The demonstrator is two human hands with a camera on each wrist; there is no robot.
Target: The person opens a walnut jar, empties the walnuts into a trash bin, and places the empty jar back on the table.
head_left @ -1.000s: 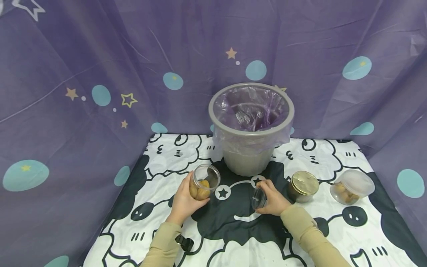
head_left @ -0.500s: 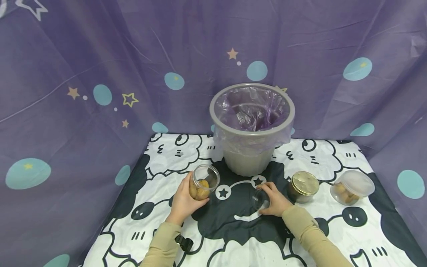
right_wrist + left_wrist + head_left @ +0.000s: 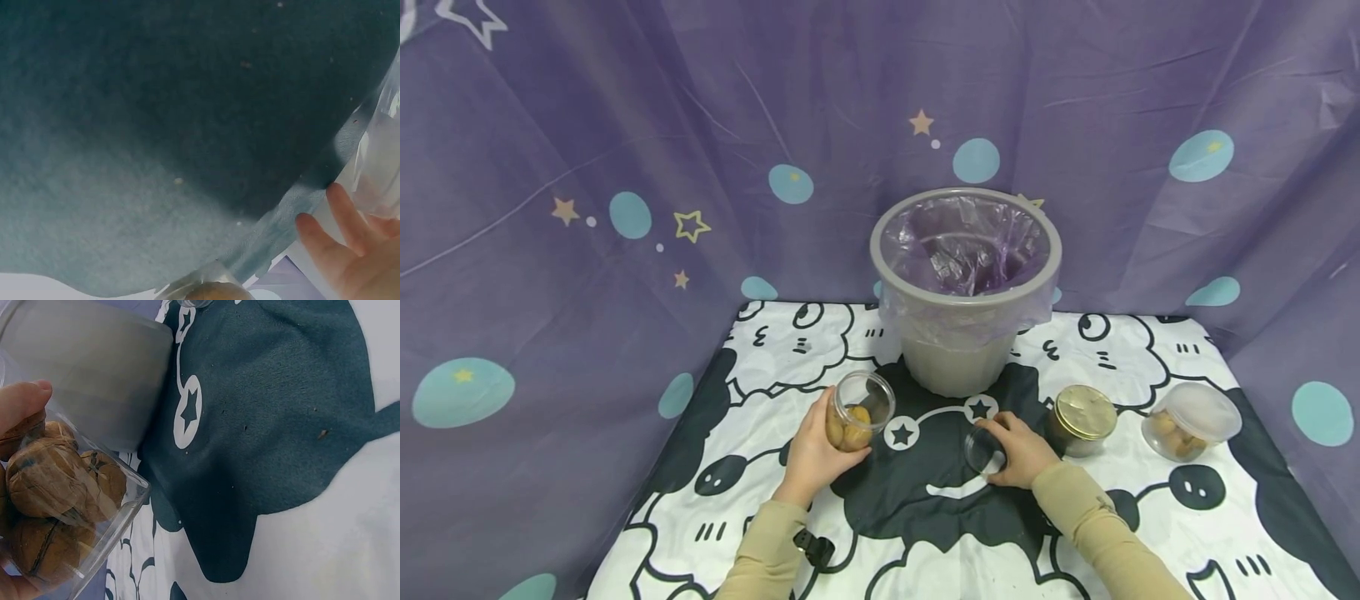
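Note:
My left hand grips a clear, lidless jar tilted with its mouth up and to the right. Several walnuts fill its lower part, seen through the wall in the left wrist view. To the right, my right hand holds a round clear lid by its edge between thumb and fingers, low over the dark patch of the cloth. In the right wrist view the fingers show at the lower right beside clear plastic; the rest of that hand is cut off.
Behind both hands stands a grey bin lined with a thin purple bag. Right of my right hand are a gold-lidded jar and a clear tub with a whitish lid and brown pieces. A patterned cloth covers the table.
The clear lid has turned from steeply tilted to lying flatter, and my right hand has shifted slightly. The left hand and jar stay where they were.

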